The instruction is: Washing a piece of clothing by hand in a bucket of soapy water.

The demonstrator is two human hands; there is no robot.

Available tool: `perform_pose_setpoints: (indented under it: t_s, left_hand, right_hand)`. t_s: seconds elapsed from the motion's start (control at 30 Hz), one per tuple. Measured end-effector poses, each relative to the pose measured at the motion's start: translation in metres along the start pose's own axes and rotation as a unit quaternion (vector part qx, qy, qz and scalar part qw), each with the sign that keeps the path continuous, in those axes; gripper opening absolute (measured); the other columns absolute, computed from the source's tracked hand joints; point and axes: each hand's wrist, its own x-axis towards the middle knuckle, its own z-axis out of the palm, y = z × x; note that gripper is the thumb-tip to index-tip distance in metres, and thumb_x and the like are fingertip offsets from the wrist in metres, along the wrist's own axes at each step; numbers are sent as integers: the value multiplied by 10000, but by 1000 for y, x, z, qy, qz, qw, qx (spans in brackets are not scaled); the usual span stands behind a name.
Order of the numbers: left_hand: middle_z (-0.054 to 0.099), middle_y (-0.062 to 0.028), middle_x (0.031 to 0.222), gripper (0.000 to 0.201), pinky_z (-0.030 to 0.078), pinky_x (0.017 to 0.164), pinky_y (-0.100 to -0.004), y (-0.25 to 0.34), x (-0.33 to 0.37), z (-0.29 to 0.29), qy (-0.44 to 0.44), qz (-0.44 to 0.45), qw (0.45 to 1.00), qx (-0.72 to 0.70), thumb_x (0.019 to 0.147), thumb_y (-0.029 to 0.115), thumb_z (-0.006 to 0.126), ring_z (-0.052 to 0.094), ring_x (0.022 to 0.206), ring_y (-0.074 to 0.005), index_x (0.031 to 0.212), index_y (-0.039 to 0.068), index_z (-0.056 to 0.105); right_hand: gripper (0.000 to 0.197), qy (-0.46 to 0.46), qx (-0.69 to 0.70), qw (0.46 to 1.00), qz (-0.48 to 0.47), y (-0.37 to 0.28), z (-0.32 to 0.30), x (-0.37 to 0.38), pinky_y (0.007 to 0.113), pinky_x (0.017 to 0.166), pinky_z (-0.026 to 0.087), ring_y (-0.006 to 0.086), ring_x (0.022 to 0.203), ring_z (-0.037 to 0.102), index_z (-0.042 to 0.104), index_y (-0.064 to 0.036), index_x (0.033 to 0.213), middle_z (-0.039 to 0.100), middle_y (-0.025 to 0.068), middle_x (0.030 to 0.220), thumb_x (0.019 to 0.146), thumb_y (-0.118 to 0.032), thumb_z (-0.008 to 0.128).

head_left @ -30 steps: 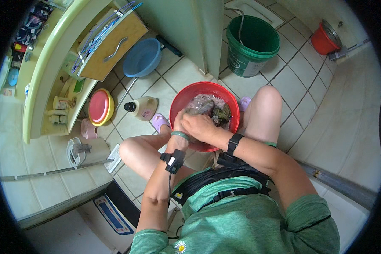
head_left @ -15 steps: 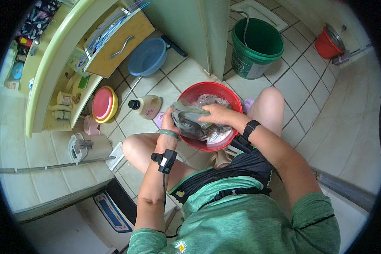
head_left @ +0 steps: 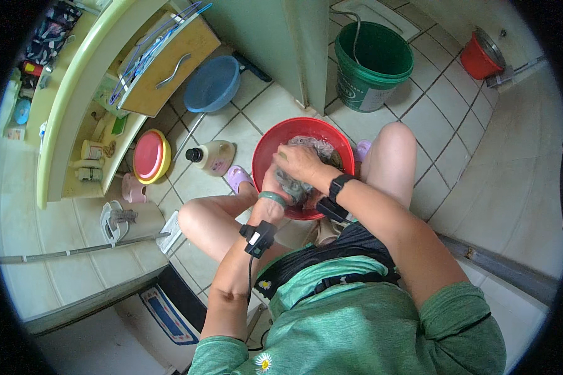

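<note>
A red basin [head_left: 266, 144] stands on the floor between my knees with wet laundry [head_left: 322, 149] heaped in it. Bunched up over its left half is a grey garment [head_left: 294, 187], pressed between my two hands. My left hand [head_left: 274, 185] is closed around its near left side, palm turned inward. From above, my right hand [head_left: 299, 164] grips the same garment with curled fingers; the fingertips meet near the left hand. Part of the garment is hidden under the right hand.
Left of the basin are a detergent bottle [head_left: 216, 157] with a black cap, a blue basin [head_left: 213, 84] and red and yellow basins [head_left: 151, 156]. A green bucket [head_left: 372, 69] with a hose stands at the far right. An open drawer [head_left: 169, 72] holds hangers.
The grey garment was spread between my hands at the basin's left rim. Now it is bunched up lower inside, and my hands have come together, the left one moving right.
</note>
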Motion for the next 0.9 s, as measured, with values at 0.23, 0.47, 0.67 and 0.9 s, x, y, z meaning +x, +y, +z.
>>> perform_pose_setpoints:
  t_s: [0.23,0.47,0.67,0.9]
  left_hand:
    - [619,-125,1018,415,461,836,-450,3,-50,16,30,203,970,130,843,422,483,585,919,-317,1035,72,597]
    - [619,-123,989,372,462,851,-430,7,-39,39,102,11,993,65,842,329,496,588,916,-294,1058,36,571]
    - [585,-123,1054,563,435,876,-316,41,-51,25,-32,230,746,624,767,231,674,555,982,-188,1229,6,444]
    - [632,-52,930,313,482,745,-276,63,-83,57,-12,124,874,469,803,204,650,592,815,-128,1064,40,594]
  right_hand:
    - [269,-33,22,989,-144,-50,-10,-32,469,617,480,375,689,609,576,-57,826,616,181,703,843,-312,493]
    - [375,-5,-50,998,29,24,0,-4,481,678,461,370,752,608,597,-29,813,616,219,777,858,-380,470]
    - [455,-84,108,987,83,37,-28,14,390,755,459,337,864,606,594,23,931,626,218,896,824,-417,552]
    - [448,-197,216,956,-6,-3,-60,20,298,843,419,174,968,531,514,-24,1100,577,114,1033,836,-377,593]
